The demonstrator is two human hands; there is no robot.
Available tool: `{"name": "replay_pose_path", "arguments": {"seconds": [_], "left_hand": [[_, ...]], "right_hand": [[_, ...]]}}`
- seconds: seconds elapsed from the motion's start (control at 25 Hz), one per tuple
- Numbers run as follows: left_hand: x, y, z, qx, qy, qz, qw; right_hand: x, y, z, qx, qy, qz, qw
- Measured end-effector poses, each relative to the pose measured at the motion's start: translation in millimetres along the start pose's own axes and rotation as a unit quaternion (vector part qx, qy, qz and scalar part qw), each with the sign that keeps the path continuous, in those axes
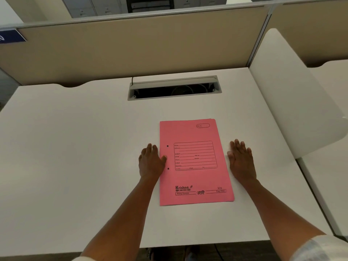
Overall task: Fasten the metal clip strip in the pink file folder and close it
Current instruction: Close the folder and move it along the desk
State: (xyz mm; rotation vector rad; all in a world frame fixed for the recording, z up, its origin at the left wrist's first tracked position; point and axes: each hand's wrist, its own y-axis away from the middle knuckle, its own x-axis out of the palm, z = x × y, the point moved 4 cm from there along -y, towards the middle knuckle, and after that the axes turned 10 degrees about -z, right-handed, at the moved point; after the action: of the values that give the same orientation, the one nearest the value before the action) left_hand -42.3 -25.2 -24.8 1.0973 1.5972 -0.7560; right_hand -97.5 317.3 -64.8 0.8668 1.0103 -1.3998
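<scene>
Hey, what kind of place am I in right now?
Most likely an office cubicle: a beige partition panel backs the white desk, which has a cable-access slot, and a pink file folder lies closed on it.

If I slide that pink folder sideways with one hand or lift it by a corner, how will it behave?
The pink folder looks like thin card lying flat and closed, so lifted by a corner it would probably sag and the cover may fall open. On the smooth white desk it should slide easily and may pivot if pushed off-centre. It seems light; the left hand touching its punched edge could steady it.
</scene>
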Motion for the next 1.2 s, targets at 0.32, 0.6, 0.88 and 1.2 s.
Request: {"name": "replay_pose_path", "arguments": {"seconds": [0.32, 0.6, 0.88, 1.2], "left_hand": [[-13, 9, -21, -0.057, 0.002, -0.030, 0.998], [-9, 0, -11, -0.112, 0.053, 0.034, 0.992], [-2, 2, -3, -0.097, 0.206, 0.087, 0.970], [13, 0, 12, -0.126, 0.410, 0.135, 0.893]], "right_hand": [[7, 15, 39, 0.002, 0.013, 0.021, 1.000], [10, 24, 46, -0.001, 0.055, 0.029, 0.998], [14, 24, 49, 0.012, 0.068, 0.030, 0.997], [8, 22, 55, 0.041, 0.016, 0.034, 0.998]]}}
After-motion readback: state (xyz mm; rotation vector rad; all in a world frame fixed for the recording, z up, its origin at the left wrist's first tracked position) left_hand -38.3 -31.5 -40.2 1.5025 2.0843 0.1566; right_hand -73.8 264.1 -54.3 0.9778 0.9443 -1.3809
